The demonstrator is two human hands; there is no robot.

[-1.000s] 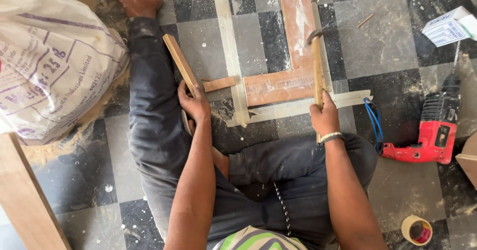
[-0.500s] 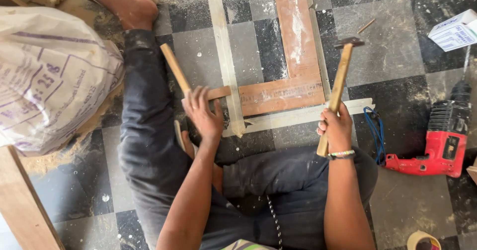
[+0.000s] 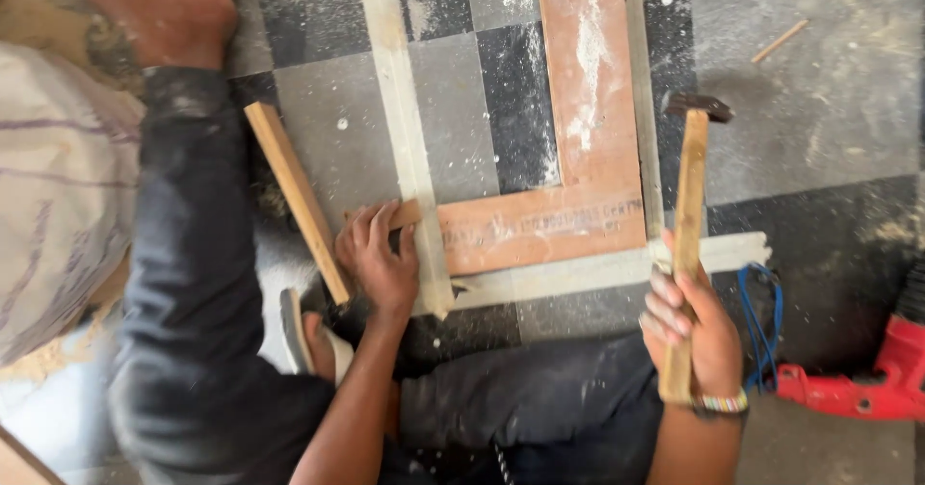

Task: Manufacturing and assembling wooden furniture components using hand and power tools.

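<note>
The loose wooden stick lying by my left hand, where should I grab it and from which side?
Grip the wooden stick near its middle, from above, fingers across its narrow width. It lies flat and slanted on the floor; its lower end sits against the left hand, the upper end lies bare.

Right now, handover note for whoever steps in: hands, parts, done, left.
Left hand: pressed flat on the corner of the wooden frame, where a pale strip meets the reddish board; it grips nothing.
Right hand: closed round the handle of a hammer, head raised above the frame's right side.
Parts: frame lies on the checkered floor; loose wood stick left of the left hand; red drill at right.
Done: strips lie along the board's edges.
Left: cannot tell which joints are nailed.
</note>
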